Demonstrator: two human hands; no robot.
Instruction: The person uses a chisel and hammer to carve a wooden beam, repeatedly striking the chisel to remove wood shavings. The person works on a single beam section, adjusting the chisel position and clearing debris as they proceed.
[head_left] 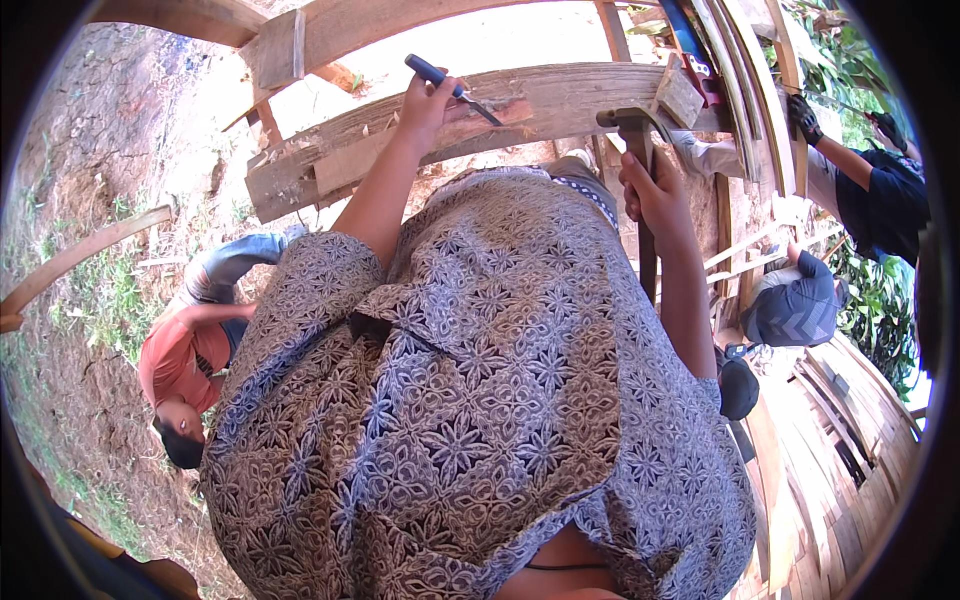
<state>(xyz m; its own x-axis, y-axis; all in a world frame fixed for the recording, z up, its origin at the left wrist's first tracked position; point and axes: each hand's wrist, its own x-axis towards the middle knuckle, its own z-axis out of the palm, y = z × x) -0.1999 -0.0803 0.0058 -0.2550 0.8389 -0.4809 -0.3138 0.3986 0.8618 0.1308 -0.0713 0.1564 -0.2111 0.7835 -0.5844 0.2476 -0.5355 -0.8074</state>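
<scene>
My left hand [428, 108] is closed round the blue handle of a chisel [483, 109]. The blade slants down to the right, its tip at a reddish, freshly cut patch on a thick wooden beam [575, 92]. Off to the right, my right hand [655, 195] grips a hammer [634, 125] by its shaft. The hammer head points up, just in front of the beam's near edge and apart from the chisel. Pale wood chips lie around the cut and along the beam's left end.
A wood block [680, 92] rests at the beam's right, near a red-handled tool [705, 80] and upright boards [735, 90]. One person in an orange shirt [185, 350] is at left. At right are a gloved person [870, 190] and another in grey [793, 308], near stacked planks [850, 440].
</scene>
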